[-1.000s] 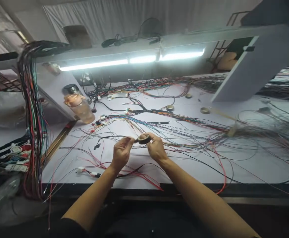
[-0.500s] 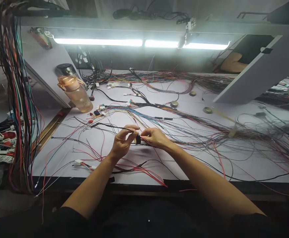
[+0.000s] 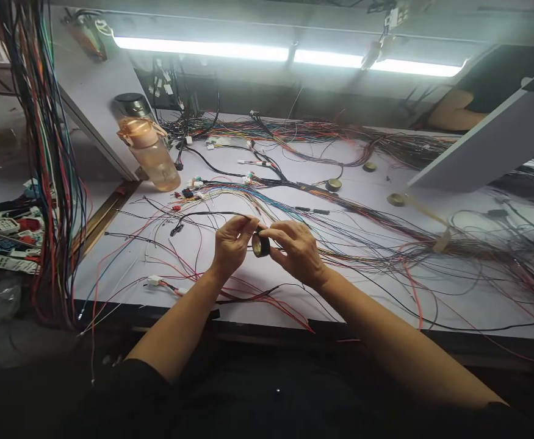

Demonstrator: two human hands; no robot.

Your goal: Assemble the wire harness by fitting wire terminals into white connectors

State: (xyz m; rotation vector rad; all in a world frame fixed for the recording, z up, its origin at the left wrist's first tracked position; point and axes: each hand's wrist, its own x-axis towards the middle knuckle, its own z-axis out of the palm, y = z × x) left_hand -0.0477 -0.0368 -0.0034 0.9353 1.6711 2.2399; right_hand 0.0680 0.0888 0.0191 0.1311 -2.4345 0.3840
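Observation:
My left hand (image 3: 230, 247) pinches a thin black-wrapped wire bundle (image 3: 207, 213), which runs out to the left and ends in a small black connector (image 3: 176, 230). Between my hands hangs a small roll of black tape (image 3: 266, 246), its hollow core turned toward me. My right hand (image 3: 298, 253) is closed at the roll's right side, fingertips at its upper edge beside the bundle. The exact contact of the right fingers is partly hidden. Under both hands lie loose red wires (image 3: 248, 286) and a fan of coloured wires (image 3: 289, 210).
A peach drink bottle (image 3: 154, 161) stands at the left panel. Hanging wires (image 3: 49, 183) lie left of it. More tape rolls (image 3: 333, 184) rest farther back. A white connector (image 3: 155, 280) lies near the front edge. A white partition (image 3: 486, 131) rises right, with another person's arm (image 3: 452, 110) behind.
The tape roll has turned from edge-on to showing its open core. My right hand has shifted from the wires on the right up against the roll. The camera view has also shifted.

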